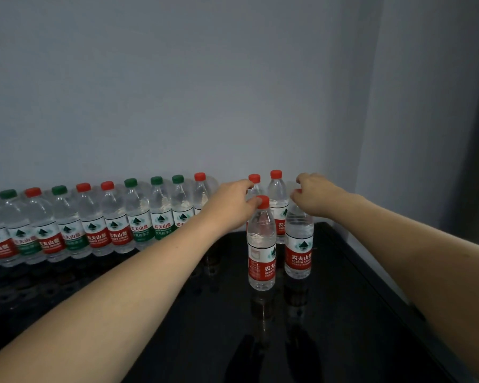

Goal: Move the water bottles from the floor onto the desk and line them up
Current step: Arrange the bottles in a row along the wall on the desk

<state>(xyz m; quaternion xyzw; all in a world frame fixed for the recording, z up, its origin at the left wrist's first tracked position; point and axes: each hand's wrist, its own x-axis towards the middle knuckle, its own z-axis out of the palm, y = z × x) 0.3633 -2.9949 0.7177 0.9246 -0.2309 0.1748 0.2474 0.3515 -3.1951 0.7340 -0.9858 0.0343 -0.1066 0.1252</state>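
Note:
A long row of water bottles (94, 217) with red and green caps stands along the wall on the dark glossy desk (343, 313). Two red-label bottles stand in front of the row's right end. My left hand (230, 205) pinches the red cap of the nearer left bottle (262, 250). My right hand (315, 194) grips the top of the right bottle (299, 244), hiding its cap. Behind them two more red-capped bottles (277, 194) stand by the wall.
A pale wall (205, 92) runs behind the row and meets a side wall at the right corner (351, 134). The desk's right edge (376, 272) lies close to the right bottle. The dark desk top stretches toward me in front.

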